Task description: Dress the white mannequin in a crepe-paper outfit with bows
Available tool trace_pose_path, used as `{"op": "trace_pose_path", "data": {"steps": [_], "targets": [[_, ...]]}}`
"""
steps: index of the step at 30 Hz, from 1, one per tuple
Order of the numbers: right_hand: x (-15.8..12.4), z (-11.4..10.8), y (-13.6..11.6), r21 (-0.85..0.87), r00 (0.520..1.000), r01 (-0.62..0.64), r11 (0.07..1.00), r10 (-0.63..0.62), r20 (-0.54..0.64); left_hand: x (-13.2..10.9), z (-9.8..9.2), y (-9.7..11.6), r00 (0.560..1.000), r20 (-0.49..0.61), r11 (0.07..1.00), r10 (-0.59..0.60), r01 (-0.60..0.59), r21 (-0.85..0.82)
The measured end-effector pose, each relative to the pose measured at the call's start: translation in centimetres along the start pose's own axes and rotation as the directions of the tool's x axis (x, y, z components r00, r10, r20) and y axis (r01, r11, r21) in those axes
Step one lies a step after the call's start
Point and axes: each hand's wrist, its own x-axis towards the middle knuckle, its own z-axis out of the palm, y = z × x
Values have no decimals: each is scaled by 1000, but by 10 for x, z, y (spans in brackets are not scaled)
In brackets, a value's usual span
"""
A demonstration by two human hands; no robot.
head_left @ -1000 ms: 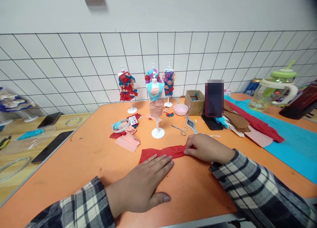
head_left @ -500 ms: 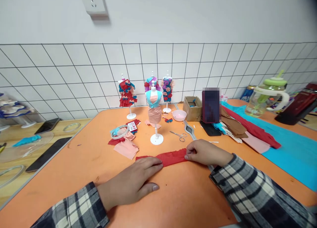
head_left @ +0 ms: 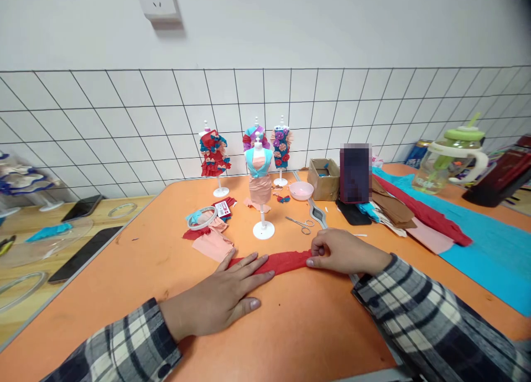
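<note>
Lying flat on the orange surface (head_left: 136, 260), just in front of the near mannequin stand (head_left: 264, 230): a narrow red crepe strip (head_left: 282, 262), folded lengthwise. Left hand (head_left: 219, 298) pressing down on its left end, fingers spread flat, grip apart, nothing clamped. Right hand (head_left: 342, 252) pinching the right end, grip together on the strip between thumb and fingertips. Judging by the crinkled texture: very light, soft, limp, stretching a little, probably tearing easily under a sharp pull. Best taken at the ends or along the folded edge, pinching lightly, holding the other end down flat. Scissors (head_left: 302, 223) lying just behind, apart from both hands.
</note>
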Motion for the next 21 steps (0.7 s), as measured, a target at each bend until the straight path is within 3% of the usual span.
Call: {"op": "trace_pose_path", "data": {"steps": [5,9,11,13,16,18,21], "targets": [[4,7,-3,-75,996,-77,994,80,32,0,-5,3,997,77,1000,-30,29,9],[4,7,0,-107,992,-110,988,116,53,0,-4,3,997,71,1000,-25,25,6],[2,8,-2,-90,998,-71,993,70,-6,0,-3,3,997,70,1000,-28,27,7],[-4,12,-10,-65,988,21,998,-31,-148,0,-2,4,996,82,999,-46,45,16],[-17,26,-29,-115,927,187,976,-214,-309,1,-1,5,995,82,998,-60,58,27],[-26,38,-39,-175,922,257,950,-296,-250,0,0,5,997,64,999,-46,45,27],[-35,52,-41,-217,945,261,941,-295,-144,0,1,4,999,38,999,-24,23,32]]}}
